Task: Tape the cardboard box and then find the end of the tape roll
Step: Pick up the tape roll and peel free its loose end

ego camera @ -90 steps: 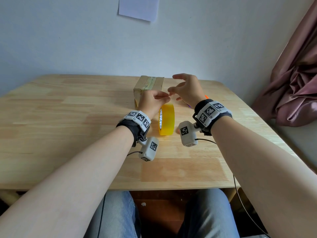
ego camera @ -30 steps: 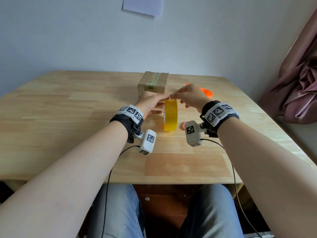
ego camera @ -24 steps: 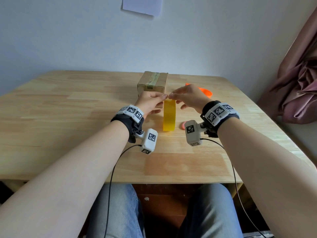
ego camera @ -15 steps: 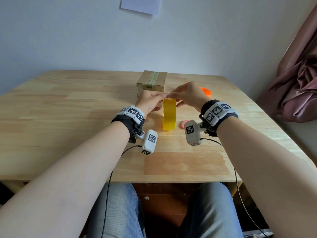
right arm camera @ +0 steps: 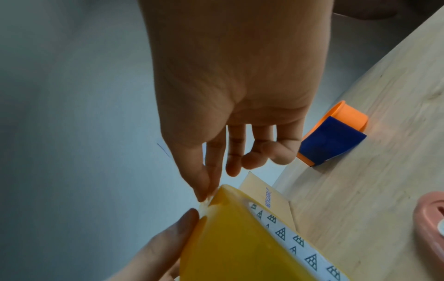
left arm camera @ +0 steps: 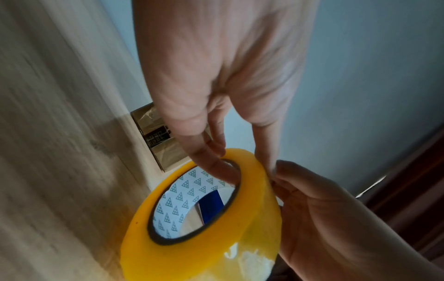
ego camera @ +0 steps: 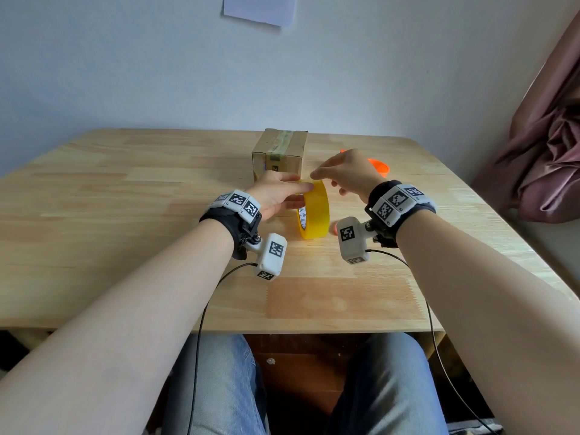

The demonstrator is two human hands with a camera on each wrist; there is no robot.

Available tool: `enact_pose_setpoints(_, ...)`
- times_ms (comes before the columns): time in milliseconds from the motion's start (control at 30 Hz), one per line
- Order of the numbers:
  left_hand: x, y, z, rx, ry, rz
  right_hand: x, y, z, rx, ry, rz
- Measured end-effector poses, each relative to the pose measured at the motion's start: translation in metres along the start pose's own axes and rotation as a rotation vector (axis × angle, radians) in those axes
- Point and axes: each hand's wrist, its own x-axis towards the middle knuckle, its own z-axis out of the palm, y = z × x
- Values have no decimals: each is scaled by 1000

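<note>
A yellow tape roll [ego camera: 314,211] stands on edge on the wooden table [ego camera: 125,215], just in front of the cardboard box [ego camera: 279,155], which has a tape strip over its top. My left hand [ego camera: 276,194] grips the roll [left arm camera: 216,228], thumb inside the core and forefinger along the top. My right hand [ego camera: 343,171] hovers over the roll's top. Its thumb and forefinger [right arm camera: 204,194] pinch a small pale flap of tape at the roll's [right arm camera: 240,237] upper rim, close to my left fingertip. The box [left arm camera: 156,136] shows behind my left fingers.
An orange and blue tape cutter [ego camera: 378,166] [right arm camera: 336,136] lies on the table to the right of the box. A small pink object [ego camera: 335,227] [right arm camera: 432,218] lies right of the roll. A curtain [ego camera: 549,146] hangs past the table's right edge.
The roll has turned slightly, so its core face now shows on the left. My right hand has risen a little, its pinch still at the roll's top. My left hand keeps its grip.
</note>
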Motion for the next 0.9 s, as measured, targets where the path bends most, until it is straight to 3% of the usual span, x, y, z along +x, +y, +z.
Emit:
enact_pose_setpoints(200, 0, 1, -1, -19, -4, -12, 5, 1, 4, 126, -50, 208)
enact_pose_setpoints(367, 0, -1, -9, -52, -15, -45, 1, -4, 2, 115, -246, 385)
enact_pose_setpoints(533, -3, -2, -8, 13, -117, -53, 3, -2, 9, 197, -311, 372)
enact_pose_setpoints(700, -5, 5, -7, 73, -120, -6, 2, -6, 9, 229, -292, 371)
enact_pose_setpoints(900, 2, 25, -2, -46, -83, 28, 13, -13, -7, 273, -111, 261)
